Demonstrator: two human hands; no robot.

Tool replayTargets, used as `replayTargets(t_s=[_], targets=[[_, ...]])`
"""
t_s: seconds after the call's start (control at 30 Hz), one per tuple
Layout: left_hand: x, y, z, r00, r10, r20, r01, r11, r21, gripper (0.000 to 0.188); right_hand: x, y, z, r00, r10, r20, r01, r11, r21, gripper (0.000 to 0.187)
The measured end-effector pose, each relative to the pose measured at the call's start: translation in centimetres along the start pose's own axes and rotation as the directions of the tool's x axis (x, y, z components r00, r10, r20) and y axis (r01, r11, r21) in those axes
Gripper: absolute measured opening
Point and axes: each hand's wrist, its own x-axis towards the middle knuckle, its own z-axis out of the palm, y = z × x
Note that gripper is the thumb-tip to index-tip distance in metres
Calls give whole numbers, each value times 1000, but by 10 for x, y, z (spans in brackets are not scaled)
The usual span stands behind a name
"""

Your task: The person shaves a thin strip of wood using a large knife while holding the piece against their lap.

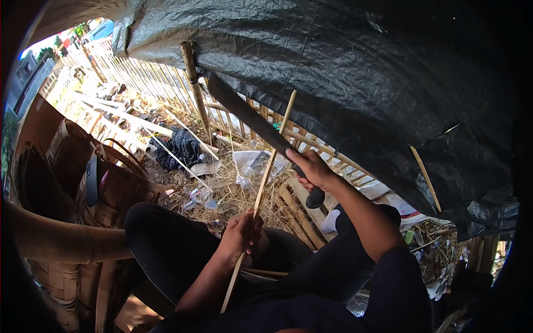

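My left hand (241, 236) is closed round a long, pale bamboo strip (264, 183) that slants from my lap up and away to the right. In my right hand (313, 171) is the dark handle of a machete (244, 111), its rounded end showing below the fist. The long, wide blade points up and to the left. Near the handle, the blade crosses the upper part of the strip; whether they touch I cannot tell. My dark-clothed legs are bent beneath both hands.
Woven baskets (119, 194) and a thick bamboo pole (72, 236) stand close on my left. A black tarpaulin (355, 66) hangs ahead and right, before a bamboo fence (144, 75). Straw, plastic scraps and split bamboo pieces (302, 216) litter the ground.
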Motion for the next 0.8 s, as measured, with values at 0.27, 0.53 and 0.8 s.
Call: replayTargets(t_s=[0.27,0.53,0.8], targets=[[0,10,12,994,-23,-104,30,997,65,48,10,3,-11,999,-43,-17,41,993,-108,57],[-4,9,9,999,19,-27,-18,1000,26,50,9,-5,-16,987,-158,-4,151,950,-272,59],[-6,10,7,1000,-8,-16,6,995,-96,49,2,0,3,995,-94,42,102,952,-290,63]])
